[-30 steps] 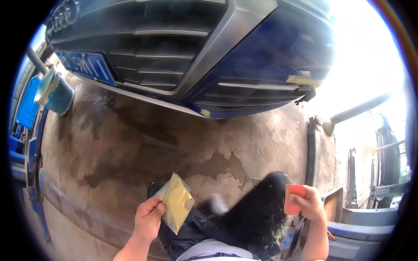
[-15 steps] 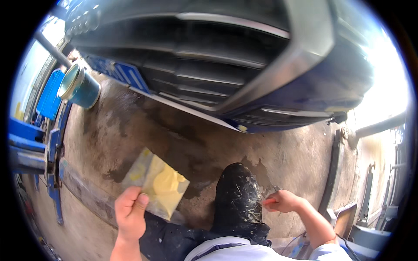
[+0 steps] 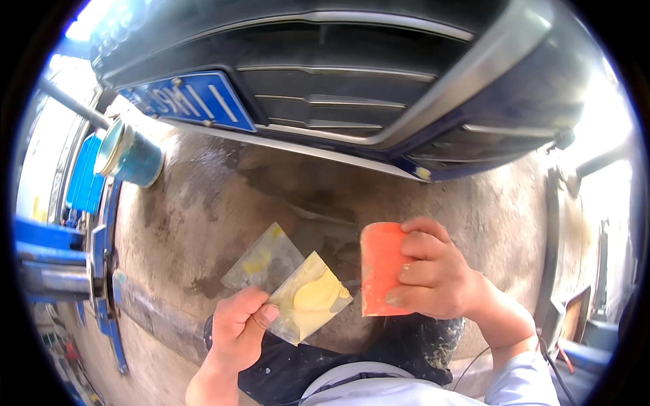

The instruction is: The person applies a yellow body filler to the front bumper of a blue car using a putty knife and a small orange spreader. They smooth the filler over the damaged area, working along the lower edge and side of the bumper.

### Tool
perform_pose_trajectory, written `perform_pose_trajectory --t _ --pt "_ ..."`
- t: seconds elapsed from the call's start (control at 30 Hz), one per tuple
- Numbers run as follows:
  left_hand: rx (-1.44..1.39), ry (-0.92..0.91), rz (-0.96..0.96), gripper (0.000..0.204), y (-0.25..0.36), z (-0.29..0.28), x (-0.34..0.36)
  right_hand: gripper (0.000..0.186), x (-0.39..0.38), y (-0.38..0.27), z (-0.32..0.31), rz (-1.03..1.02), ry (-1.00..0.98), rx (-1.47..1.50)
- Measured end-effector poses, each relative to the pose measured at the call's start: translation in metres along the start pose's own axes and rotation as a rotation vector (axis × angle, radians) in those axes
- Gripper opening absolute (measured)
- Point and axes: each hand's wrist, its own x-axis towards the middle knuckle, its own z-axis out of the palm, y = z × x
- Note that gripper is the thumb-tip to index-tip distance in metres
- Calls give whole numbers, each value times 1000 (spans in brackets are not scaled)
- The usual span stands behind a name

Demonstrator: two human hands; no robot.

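Pinched between the thumb and fingers of my left hand (image 3: 242, 325) are thin, translucent square sheets, fanned apart. The nearer sheet (image 3: 290, 326) carries a thick smear of pale yellow putty (image 3: 318, 296); a little yellow residue marks the farther sheet (image 3: 261, 254). My right hand (image 3: 437, 274) is closed on an orange plastic spreader (image 3: 382, 271), a flat rectangular piece with pale smears along its left edge. The spreader is upright, just right of the putty and apart from it. Beyond both hands, a yellowish patch (image 3: 423, 173) shows low on the car's dark bumper (image 3: 467, 145).
The car's grille (image 3: 325, 88) and blue licence plate (image 3: 196, 101) fill the far side. A teal bucket (image 3: 139, 159) and a blue bin (image 3: 84, 179) stand at far left, near blue lift metalwork (image 3: 57, 271). Dark wet stains mark the concrete floor (image 3: 203, 203).
My right hand has come up and inward from beside my knee, bringing the orange spreader into full view. My left hand has shifted right, and the sheets now show fanned apart.
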Motion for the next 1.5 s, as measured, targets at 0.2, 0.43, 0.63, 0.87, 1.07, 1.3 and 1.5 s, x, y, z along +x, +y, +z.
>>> perform_pose_trajectory --t 0.2,0.43,0.63,0.87,1.07,1.3,1.5 --pt "22 -114 18 16 -8 0 6 22 -6 -9 12 38 -58 -29" --pt "47 -28 -90 14 -25 6 -24 18 -56 10 37 371 -7 94" --pt "-146 209 -329 21 -77 21 -89 28 -148 45 77 1019 754 1002" --pt "106 159 -585 29 -53 38 -89 12 -170 90 91 1173 793 440" --pt "-225 346 -447 25 -100 57 -112 7 -166 131 85 837 753 -510" --pt "-259 279 -457 23 -96 71 -113 21 -164 147 87 522 642 -918" --pt "-227 290 -506 24 -93 75 -116 20 -170 160 88 442 635 -961"
